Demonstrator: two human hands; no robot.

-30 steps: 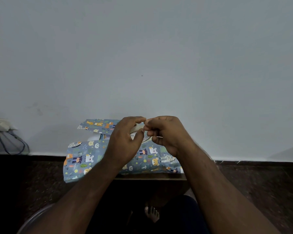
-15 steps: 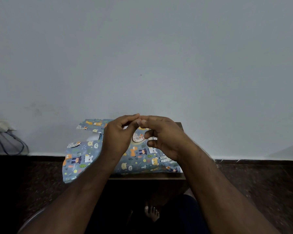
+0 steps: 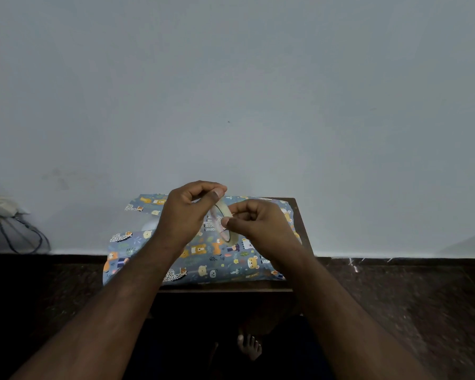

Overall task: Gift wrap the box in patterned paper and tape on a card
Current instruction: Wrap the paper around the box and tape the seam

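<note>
Blue patterned paper (image 3: 203, 259) with cartoon animals covers the box on a small wooden table (image 3: 299, 215). Above it both hands work a roll of clear tape (image 3: 225, 215). My right hand (image 3: 258, 226) grips the roll, thumb and fingers curled round its rim. My left hand (image 3: 187, 212) pinches the free end of the tape strip (image 3: 213, 212) between thumb and forefinger, just up and left of the roll. A loose paper flap (image 3: 146, 202) sticks out at the back left. I see no card; the hands hide the middle of the parcel.
A pale wall rises directly behind the table. A white socket with dark cables (image 3: 14, 223) sits low on the wall at far left. Dark stone floor lies on both sides. A bare foot (image 3: 248, 346) shows under the table.
The hands were together at the fingertips; now the left hand has pulled up and left while the right dropped with the roll, drawing out a short strip of tape.
</note>
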